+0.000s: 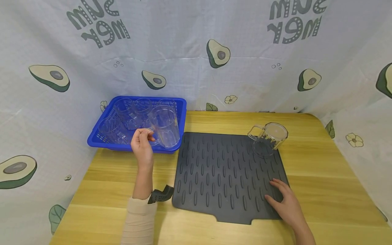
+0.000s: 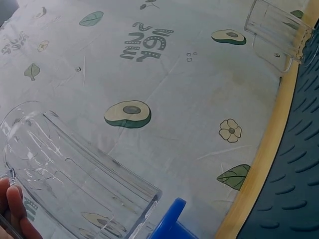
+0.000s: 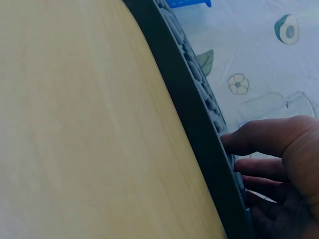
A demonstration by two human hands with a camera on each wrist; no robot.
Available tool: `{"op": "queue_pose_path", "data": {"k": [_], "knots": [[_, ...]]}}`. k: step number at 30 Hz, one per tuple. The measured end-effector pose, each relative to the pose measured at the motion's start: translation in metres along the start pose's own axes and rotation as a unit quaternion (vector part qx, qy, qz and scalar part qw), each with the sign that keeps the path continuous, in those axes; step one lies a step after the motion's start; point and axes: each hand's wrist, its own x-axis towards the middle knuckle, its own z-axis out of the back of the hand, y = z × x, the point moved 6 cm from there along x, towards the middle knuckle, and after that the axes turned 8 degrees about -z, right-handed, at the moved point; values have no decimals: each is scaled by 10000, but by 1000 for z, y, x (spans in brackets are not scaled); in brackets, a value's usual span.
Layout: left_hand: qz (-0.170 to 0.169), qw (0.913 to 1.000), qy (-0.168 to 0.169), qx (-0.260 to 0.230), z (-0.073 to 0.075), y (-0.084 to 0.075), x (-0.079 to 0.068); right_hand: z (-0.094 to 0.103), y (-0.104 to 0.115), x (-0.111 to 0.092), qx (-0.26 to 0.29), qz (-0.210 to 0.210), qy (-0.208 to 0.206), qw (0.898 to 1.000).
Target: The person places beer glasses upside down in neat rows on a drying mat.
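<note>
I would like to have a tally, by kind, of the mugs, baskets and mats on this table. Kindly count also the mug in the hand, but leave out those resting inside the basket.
Basket: 1
Mat: 1
Mugs: 2 (held mug in the left hand, upturned mug on the mat)
Total: 4

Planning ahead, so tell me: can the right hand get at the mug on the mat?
Likely yes: the right hand holds nothing, and only bare mat shows between it and the upside-down mug.
</note>
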Motion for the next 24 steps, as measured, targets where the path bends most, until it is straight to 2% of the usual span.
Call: {"op": "queue_pose_path", "data": {"k": [7,14,24], "knots": [[56,9997,162,-145,-9,2,-7,1,1,0,40,44,-31,10000],[273,9988,241,-341,-16,6,-11,0,1,0,36,11,27,10000],[476,9971,456,-380,-26,3,-18,1,2,0,112,24,19,9999]]}}
